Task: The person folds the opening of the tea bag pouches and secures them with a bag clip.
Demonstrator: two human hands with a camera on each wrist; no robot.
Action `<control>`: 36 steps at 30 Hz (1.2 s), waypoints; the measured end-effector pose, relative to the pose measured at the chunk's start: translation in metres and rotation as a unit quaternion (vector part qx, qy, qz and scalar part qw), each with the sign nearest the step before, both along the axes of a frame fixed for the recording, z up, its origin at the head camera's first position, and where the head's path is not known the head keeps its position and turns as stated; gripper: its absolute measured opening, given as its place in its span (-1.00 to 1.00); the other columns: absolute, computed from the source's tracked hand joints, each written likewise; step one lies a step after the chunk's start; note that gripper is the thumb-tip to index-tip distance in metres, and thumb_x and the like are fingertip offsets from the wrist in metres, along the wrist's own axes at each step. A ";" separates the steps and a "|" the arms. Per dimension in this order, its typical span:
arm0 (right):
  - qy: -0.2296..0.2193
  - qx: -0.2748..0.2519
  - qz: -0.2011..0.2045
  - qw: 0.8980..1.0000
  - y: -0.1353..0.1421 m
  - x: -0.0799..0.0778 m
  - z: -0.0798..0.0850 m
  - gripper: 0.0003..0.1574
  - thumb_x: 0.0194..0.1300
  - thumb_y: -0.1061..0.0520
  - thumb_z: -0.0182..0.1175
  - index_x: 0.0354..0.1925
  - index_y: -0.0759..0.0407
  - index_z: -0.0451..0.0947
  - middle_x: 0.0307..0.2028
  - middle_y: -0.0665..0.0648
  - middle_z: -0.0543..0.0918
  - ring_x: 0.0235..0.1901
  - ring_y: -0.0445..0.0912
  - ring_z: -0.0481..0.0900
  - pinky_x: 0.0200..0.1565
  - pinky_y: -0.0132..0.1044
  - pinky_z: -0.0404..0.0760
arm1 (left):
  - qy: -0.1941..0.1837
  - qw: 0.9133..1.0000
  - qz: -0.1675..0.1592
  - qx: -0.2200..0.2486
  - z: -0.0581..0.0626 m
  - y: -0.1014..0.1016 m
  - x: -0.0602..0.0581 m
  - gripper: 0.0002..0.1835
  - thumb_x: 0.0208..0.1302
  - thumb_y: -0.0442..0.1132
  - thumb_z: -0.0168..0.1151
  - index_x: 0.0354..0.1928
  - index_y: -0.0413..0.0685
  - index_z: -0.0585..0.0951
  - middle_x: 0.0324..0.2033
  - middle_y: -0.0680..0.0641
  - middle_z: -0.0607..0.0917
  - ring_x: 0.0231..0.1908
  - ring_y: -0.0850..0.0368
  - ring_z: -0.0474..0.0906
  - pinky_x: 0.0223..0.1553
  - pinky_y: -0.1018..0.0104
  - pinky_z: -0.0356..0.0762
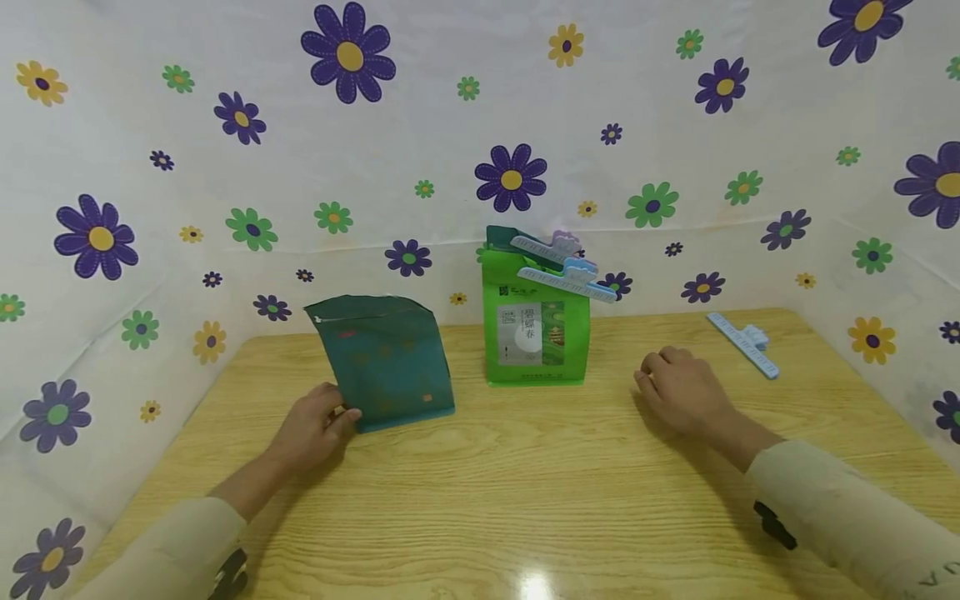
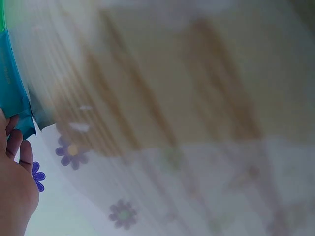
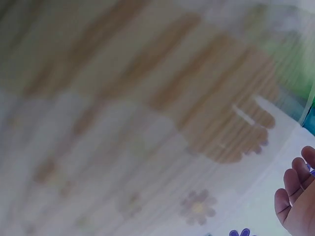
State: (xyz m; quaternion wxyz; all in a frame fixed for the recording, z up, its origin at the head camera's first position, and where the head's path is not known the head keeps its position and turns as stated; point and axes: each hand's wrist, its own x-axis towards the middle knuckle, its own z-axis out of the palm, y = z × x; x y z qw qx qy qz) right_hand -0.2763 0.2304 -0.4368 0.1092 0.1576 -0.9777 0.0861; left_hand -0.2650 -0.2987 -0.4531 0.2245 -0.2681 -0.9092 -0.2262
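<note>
Toward the left, a dark teal pouch (image 1: 390,358) stands on the table, its flat top tilting a little to the left. My left hand (image 1: 315,425) holds it by the lower left edge, thumb in front and fingers partly hidden. In the left wrist view, the same hand (image 2: 18,182) is at the teal pouch (image 2: 12,78). My right hand (image 1: 684,390) rests on the table with loosely bent fingers and nothing in them. To its right lies a light blue bag clip (image 1: 742,343). In the right wrist view, the right hand's fingers (image 3: 290,184) are relaxed.
A bright green tea bag (image 1: 536,333) stands upright at the back, with a dark green bag (image 1: 501,237) behind it. A pale lilac clip (image 1: 551,247) and a blue clip (image 1: 567,282) sit across their tops. Flowered cloth (image 1: 420,117) surrounds the wooden table (image 1: 487,500).
</note>
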 end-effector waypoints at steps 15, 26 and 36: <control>0.004 -0.016 0.016 1.000 -0.019 0.004 0.000 -0.65 0.52 0.03 -0.03 -0.09 0.25 0.58 -0.14 0.24 0.61 -0.08 0.16 0.55 -0.04 0.13 0.53 | -0.026 0.999 -0.034 0.012 0.003 0.019 0.010 -0.88 0.19 -0.44 0.37 -0.41 -0.15 0.60 -0.42 0.00 0.57 -0.43 0.24 0.40 -0.43 0.36 0.44; 0.015 -0.010 0.028 0.999 -0.027 0.005 -0.002 -0.63 0.51 0.00 -0.01 -0.11 0.24 0.59 -0.17 0.21 0.62 -0.11 0.13 0.56 -0.04 0.11 0.54 | -0.021 0.996 -0.081 0.019 0.003 0.038 0.015 -0.77 0.19 -0.41 0.38 -0.49 -0.01 0.54 -0.41 0.04 0.57 -0.42 0.25 0.36 -0.43 0.38 0.36; 0.019 -0.002 0.061 0.998 -0.039 0.008 -0.001 -0.66 0.51 0.00 0.00 -0.10 0.19 0.60 -0.16 0.19 0.60 -0.14 0.09 0.53 -0.06 0.09 0.52 | -0.003 0.996 -0.092 0.011 0.001 0.053 0.017 -0.91 0.17 -0.43 0.38 -0.30 -0.15 0.68 -0.34 -0.05 0.66 -0.39 0.21 0.41 -0.40 0.36 0.41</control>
